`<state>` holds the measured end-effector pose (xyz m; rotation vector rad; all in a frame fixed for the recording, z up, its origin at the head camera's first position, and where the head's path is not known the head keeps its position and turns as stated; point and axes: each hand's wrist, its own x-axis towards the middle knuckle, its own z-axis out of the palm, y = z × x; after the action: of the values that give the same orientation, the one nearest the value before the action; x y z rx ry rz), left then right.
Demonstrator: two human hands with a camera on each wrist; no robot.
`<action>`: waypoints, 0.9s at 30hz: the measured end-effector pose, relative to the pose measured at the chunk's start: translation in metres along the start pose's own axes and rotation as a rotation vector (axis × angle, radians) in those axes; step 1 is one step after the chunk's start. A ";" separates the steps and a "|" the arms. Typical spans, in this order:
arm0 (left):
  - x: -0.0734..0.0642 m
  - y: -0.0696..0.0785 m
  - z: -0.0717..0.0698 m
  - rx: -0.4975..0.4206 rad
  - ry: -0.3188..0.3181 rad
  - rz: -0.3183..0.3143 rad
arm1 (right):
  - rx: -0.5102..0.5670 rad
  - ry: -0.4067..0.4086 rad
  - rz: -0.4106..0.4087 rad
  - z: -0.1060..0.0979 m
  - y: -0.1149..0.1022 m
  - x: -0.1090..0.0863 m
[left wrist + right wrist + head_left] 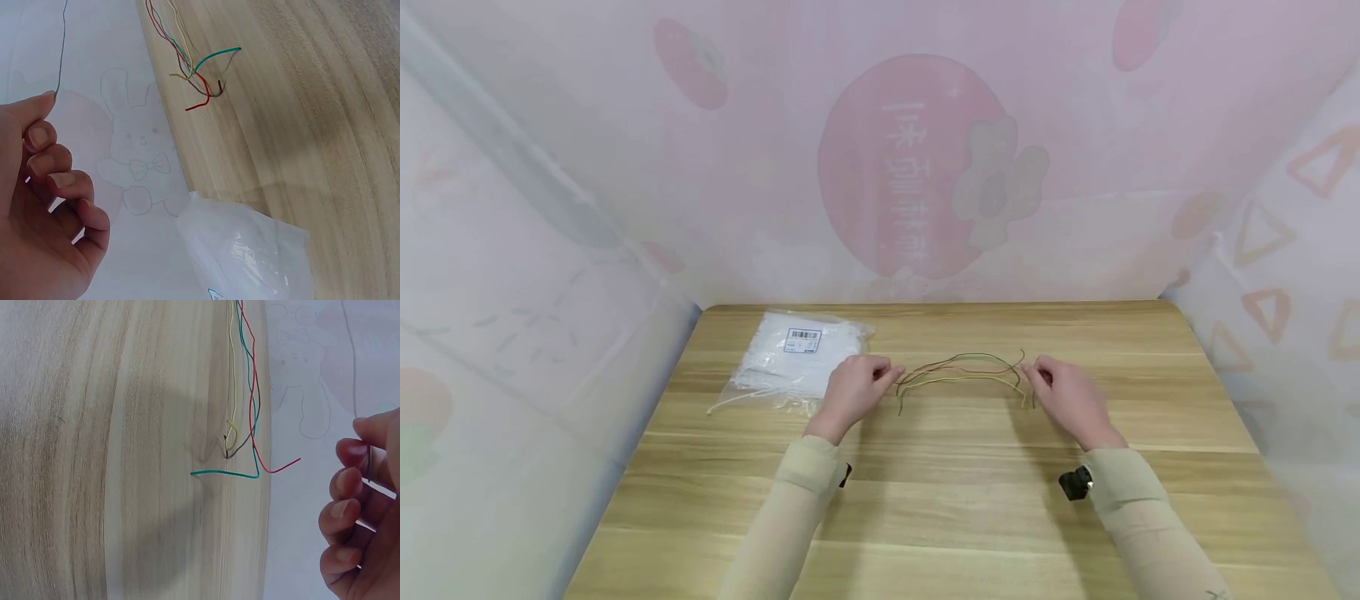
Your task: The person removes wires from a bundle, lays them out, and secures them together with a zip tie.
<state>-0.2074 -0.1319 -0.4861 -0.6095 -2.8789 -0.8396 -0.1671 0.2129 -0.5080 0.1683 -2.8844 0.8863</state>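
My left hand (859, 387) pinches one end of a thin dark wire (61, 50) between thumb and forefinger. The same kind of thin dark wire (352, 362) runs to my right hand (1067, 400), which pinches it near a short end below the thumb. Between the hands, on the wooden table, lies a loose bunch of wires: a green wire (215, 55), a red wire (199, 107), a yellow wire (234, 369) and a brown wire (245, 442). Their ends are bent and spread apart. The dark wire is too fine to follow clearly in the head view.
A clear plastic bag (797, 371) of white contents with a barcode label (802, 340) lies to the left, just beyond my left hand. The wooden table (940, 517) ends at a pink printed wall (760, 233); pale panels stand at both sides.
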 end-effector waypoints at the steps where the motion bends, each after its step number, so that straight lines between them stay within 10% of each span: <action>1: 0.000 0.001 0.000 0.004 0.002 0.001 | -0.010 0.000 0.001 0.000 0.000 0.000; 11: 0.002 0.006 0.009 0.061 0.002 0.057 | -0.063 0.105 0.022 0.009 -0.006 0.001; 27: 0.002 -0.004 0.007 -0.024 -0.014 0.026 | 0.042 -0.020 0.066 -0.012 0.012 0.000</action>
<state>-0.2104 -0.1304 -0.4940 -0.6567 -2.8701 -0.8715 -0.1676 0.2295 -0.5053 0.0867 -2.9068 0.9625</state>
